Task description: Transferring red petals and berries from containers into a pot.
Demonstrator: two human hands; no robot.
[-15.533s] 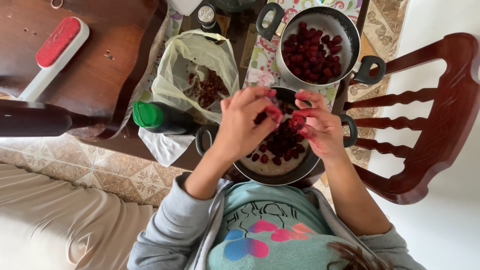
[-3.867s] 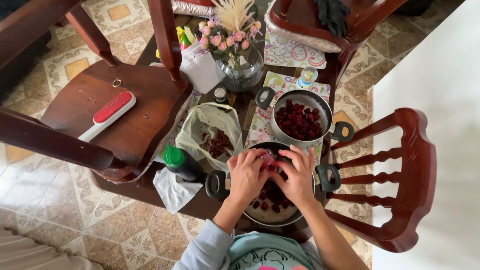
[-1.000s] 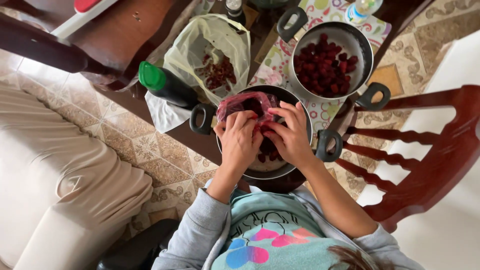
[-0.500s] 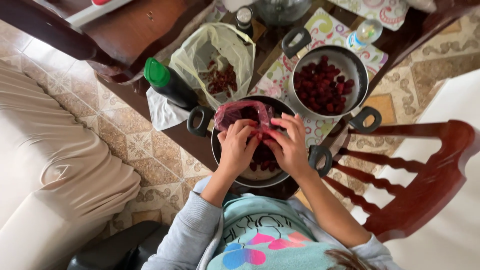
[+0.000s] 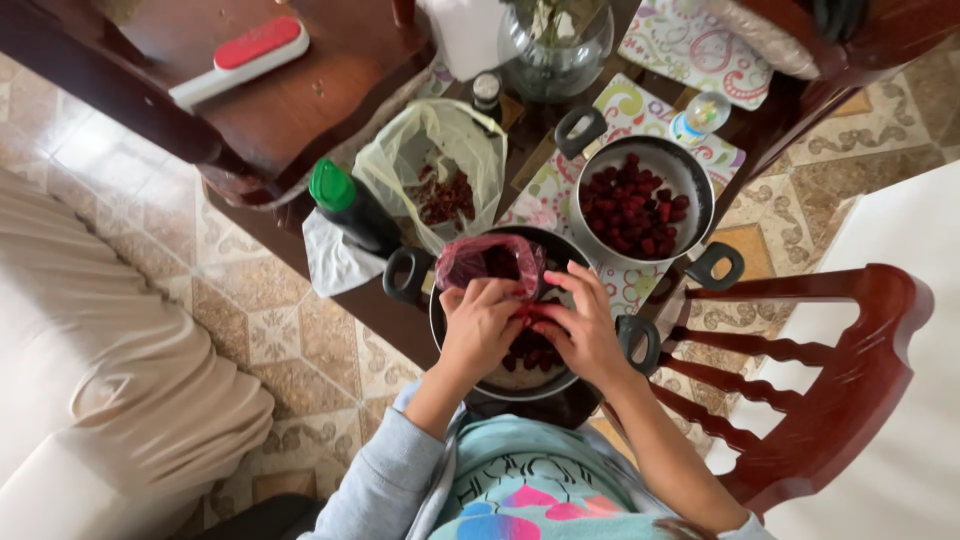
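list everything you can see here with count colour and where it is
near pot: 1, dark with black handles, table edge under the hands, red fruit inside
pink bag: 1, clear pink, at the near pot's far rim, by the fingers
far pot: 1, silver with black handles, on a patterned mat, holding red fruit
pale bag: 1, yellowish clear, left of the far pot, dark red scraps inside
bottle: 1, dark with green cap, lying on a white cloth
brush: 1, white and red, on a chair seat
glass vase: 1, clear, far side
chair: 1, red-brown wood, right
left hand: over the near pot, pinching fruit
right hand: over the near pot, fingertips meeting the left
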